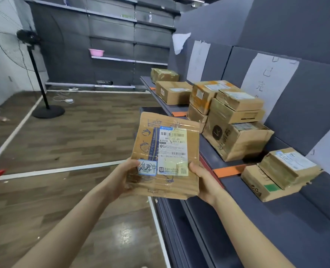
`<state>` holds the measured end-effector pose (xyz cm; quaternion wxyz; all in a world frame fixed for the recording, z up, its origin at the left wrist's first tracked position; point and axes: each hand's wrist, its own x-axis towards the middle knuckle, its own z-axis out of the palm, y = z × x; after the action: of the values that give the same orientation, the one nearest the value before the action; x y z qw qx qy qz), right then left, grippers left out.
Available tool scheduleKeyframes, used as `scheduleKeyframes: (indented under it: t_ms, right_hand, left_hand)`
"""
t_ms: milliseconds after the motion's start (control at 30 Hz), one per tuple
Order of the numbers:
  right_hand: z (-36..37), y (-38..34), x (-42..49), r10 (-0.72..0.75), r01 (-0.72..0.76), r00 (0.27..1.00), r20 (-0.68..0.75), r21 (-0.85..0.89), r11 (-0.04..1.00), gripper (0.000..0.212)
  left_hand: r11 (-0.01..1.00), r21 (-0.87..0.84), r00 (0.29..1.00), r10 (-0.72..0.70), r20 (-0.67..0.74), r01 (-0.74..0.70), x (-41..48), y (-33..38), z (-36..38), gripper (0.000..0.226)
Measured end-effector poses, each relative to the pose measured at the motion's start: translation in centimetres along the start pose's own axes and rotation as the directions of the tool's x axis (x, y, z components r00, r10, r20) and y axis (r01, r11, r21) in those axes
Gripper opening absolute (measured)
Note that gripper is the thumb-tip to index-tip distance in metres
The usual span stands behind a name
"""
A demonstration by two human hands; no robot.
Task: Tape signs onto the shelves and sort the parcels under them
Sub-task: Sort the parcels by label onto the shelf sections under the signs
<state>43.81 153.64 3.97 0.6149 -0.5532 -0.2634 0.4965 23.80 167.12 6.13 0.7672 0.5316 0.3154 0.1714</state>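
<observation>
I hold a flat cardboard parcel upright in front of me, its shipping label and a small handwritten sticker facing me. My left hand grips its lower left edge, thumb on the sticker. My right hand grips the lower right edge. To the right runs a grey shelf. White paper signs are taped on its back panel. A stack of parcels stands under the nearer sign, two boxes under the farther one, and another pair lies close to my right.
A standing fan is at the left on the wooden floor. Dark shelving with a pink basin lines the far wall. Cables and a power strip lie on the floor. Orange tags mark the shelf's front edge.
</observation>
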Motion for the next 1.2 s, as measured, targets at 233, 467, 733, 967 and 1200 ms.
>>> scheduleKeyframes:
  t_ms: [233, 467, 733, 967, 1200]
  right_hand:
    - [-1.0, -2.0, 11.0, 0.006, -0.005, 1.0, -0.014, 0.022, 1.0, 0.116]
    - [-2.3, -7.6, 22.4, -0.068, 0.068, 0.998, -0.005, 0.047, 0.997, 0.111]
    - [-3.8, -11.2, 32.5, -0.037, 0.038, 0.998, -0.045, 0.034, 0.999, 0.103]
    - [-3.4, -13.1, 41.2, -0.076, 0.088, 0.99, -0.12, 0.094, 0.992, 0.109]
    - [-0.3, -16.2, 50.0, -0.095, 0.147, 0.953, -0.289, 0.165, 0.975, 0.077]
  left_hand:
    - [0.996, 0.074, 0.998, -0.039, -0.049, 0.042, 10.1, 3.5, -3.3, 0.039]
    - [0.995, 0.097, 1.0, -0.004, 0.016, 0.002, 21.3, 10.1, -5.3, 0.049]
    - [0.998, -0.047, 0.997, 0.036, 0.067, -0.032, 31.1, 14.5, -6.9, 0.033]
    - [0.999, 0.028, 0.993, 0.022, 0.118, -0.025, 39.4, 18.4, -10.5, 0.032]
    - [0.991, 0.13, 0.987, -0.007, 0.161, -0.014, 49.3, 24.7, -15.9, 0.046]
